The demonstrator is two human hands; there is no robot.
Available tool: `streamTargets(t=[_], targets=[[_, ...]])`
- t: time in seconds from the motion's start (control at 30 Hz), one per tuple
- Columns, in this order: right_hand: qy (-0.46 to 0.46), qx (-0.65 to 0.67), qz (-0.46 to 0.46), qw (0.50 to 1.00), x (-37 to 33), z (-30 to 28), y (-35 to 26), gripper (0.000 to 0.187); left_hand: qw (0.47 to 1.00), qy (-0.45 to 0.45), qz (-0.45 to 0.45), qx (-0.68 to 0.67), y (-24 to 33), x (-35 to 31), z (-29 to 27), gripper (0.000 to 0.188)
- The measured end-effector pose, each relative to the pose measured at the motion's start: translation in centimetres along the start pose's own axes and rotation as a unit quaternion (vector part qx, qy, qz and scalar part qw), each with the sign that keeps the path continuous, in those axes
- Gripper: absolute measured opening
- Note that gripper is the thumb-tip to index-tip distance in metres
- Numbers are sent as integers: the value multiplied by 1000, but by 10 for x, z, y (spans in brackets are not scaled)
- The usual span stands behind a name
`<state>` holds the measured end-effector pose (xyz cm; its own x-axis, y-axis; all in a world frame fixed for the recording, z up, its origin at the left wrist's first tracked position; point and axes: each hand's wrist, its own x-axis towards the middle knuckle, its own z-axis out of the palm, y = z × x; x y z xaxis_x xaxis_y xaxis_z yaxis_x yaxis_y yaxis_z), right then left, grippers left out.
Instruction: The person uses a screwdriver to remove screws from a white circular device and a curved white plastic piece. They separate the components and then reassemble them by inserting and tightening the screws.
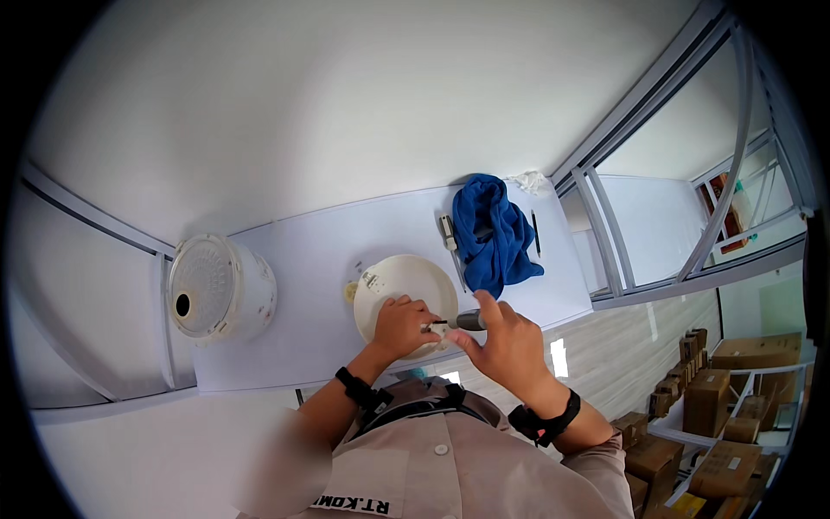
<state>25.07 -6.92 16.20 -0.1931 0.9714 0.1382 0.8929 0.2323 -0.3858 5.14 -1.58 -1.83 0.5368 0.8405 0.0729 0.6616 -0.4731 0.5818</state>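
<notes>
Over the near right edge of a round off-white plate (419, 281), my left hand (403, 326) pinches a small white part (439, 330). My right hand (508, 342) is closed around the grey handle of a screwdriver (470, 321). Its thin dark shaft points left toward the white part, near the left fingertips. Whether the tip sits in the part is too small to tell. Several small metal pieces (372, 280) lie on the plate's far left side.
A white bucket (259, 290) with a holed lid stands at the left. A yellowish ring-shaped thing (350, 291) touches the plate's left side. Beyond the plate are a white-handled tool (448, 232), a blue cloth (488, 229), a dark pen-like stick (535, 233) and crumpled white tissue (529, 181).
</notes>
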Motion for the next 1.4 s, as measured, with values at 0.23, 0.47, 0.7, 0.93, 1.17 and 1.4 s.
streamTargets(t=[0.23,0.47,0.7,0.93,1.17,1.4], targets=[[-110,-30,-19,993,8,1,-7,22,1000,13,7,7,0,-1,1,34],[-51,33,-181,982,12,-13,8,32,1000,12,0,-8,-1,-1,2,35],[-29,-51,71,996,2,19,6,27,1000,-1,-4,-12,-2,1,3,36],[-35,92,-233,967,22,0,4,27,1000,0,-1,-2,-2,0,-1,37],[-114,-7,110,987,22,-5,-15,31,1000,2,-3,-6,-4,1,3,37],[-27,165,-203,965,21,-4,11,28,1000,10,13,-10,-4,1,-2,36]])
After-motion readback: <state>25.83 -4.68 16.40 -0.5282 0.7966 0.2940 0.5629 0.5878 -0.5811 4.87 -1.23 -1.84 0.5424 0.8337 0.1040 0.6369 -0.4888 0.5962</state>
